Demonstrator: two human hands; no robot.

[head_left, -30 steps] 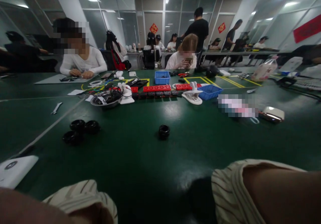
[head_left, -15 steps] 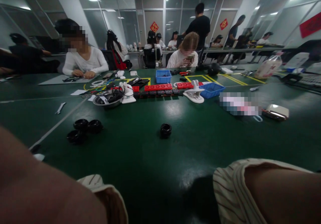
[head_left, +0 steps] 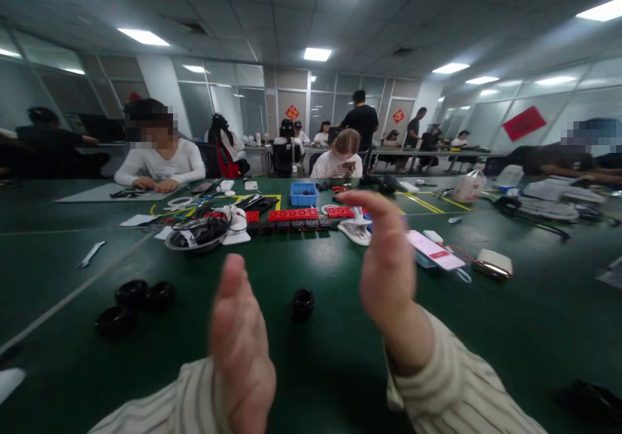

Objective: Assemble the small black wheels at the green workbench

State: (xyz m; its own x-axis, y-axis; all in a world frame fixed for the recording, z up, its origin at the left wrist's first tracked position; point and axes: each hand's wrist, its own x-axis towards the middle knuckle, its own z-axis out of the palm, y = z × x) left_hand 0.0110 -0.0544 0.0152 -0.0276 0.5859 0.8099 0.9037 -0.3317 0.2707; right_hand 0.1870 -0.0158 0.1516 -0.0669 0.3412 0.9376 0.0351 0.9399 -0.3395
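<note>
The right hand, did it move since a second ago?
Yes. The right hand has risen into view, open, above and right of the single black ring on the green table; earlier only the forearm showed.

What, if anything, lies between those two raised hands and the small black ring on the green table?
Nothing visible. The left hand and right hand are raised, open and empty, either side of the black ring. Only bare green table shows around it. The three other black rings lie well off to the left.
</note>
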